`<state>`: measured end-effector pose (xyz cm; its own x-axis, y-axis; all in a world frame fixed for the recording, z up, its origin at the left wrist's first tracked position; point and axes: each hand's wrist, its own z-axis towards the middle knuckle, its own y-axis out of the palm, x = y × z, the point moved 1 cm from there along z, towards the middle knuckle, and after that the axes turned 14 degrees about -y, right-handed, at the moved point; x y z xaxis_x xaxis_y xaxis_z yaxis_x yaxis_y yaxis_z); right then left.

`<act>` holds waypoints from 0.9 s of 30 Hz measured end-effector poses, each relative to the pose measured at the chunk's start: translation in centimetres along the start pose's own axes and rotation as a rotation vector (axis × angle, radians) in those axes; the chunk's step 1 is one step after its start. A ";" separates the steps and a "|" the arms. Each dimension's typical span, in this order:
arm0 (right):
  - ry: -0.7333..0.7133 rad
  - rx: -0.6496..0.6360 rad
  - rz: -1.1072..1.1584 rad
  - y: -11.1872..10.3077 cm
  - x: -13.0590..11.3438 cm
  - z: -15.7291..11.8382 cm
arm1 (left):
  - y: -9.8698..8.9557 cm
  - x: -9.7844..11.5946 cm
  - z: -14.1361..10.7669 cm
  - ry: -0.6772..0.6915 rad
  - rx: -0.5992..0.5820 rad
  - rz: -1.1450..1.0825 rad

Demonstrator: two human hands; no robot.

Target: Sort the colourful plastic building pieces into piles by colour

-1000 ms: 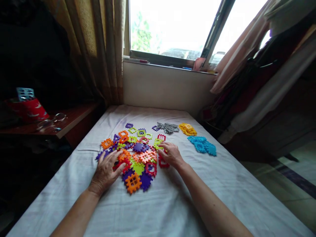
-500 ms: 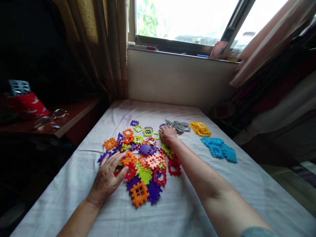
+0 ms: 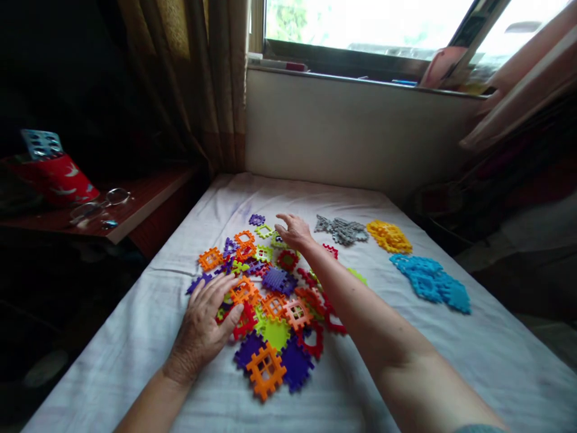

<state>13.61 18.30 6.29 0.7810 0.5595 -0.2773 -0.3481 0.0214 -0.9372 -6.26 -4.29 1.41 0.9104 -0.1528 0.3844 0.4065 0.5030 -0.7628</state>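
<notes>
A heap of interlocking plastic building tiles in orange, purple, red, lime and pink lies on the sheet. My left hand (image 3: pixel 206 328) rests at the heap's left edge, fingers spread, the thumb near a red tile (image 3: pixel 244 320) and the fingertips by an orange tile (image 3: pixel 244 290). At the far side of the heap, my right hand (image 3: pixel 294 232) hovers over a lime tile (image 3: pixel 277 240) with its fingers stretched out and nothing visible in them. A purple tile (image 3: pixel 257 220) and a lime frame tile (image 3: pixel 264 231) lie just left of it. My right forearm hides some tiles.
Grey tiles (image 3: pixel 343 230), yellow tiles (image 3: pixel 389 236) and blue tiles (image 3: pixel 433 282) form separate piles on the right. On the left, a wooden desk (image 3: pixel 148 195) holds glasses (image 3: pixel 118 196) and a red container (image 3: pixel 63 180). A wall and window stand beyond.
My right hand has moved left, away from the grey pile, toward the far lime and purple tiles. The left hand stays at the heap's edge. The camera view has shifted slightly.
</notes>
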 end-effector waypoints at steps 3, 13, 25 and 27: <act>0.003 -0.089 -0.005 1.5 -1.8 3.5 | -0.1 0.1 -0.2 -0.066 0.058 0.090; -0.248 -0.301 -0.023 2.0 -3.0 2.0 | 1.0 -0.4 -0.8 -0.321 -0.056 0.167; -0.239 0.138 0.011 -3.3 -1.1 -15.0 | 0.0 0.3 0.3 -0.042 -0.163 -0.058; -0.246 0.196 0.057 -3.0 -2.7 -18.6 | -0.5 0.5 0.4 -0.053 -0.165 -0.109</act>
<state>22.16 1.34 5.92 0.6166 0.7478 -0.2462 -0.4995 0.1299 -0.8565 -6.00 -4.29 2.16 0.8567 -0.1515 0.4931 0.5137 0.3387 -0.7883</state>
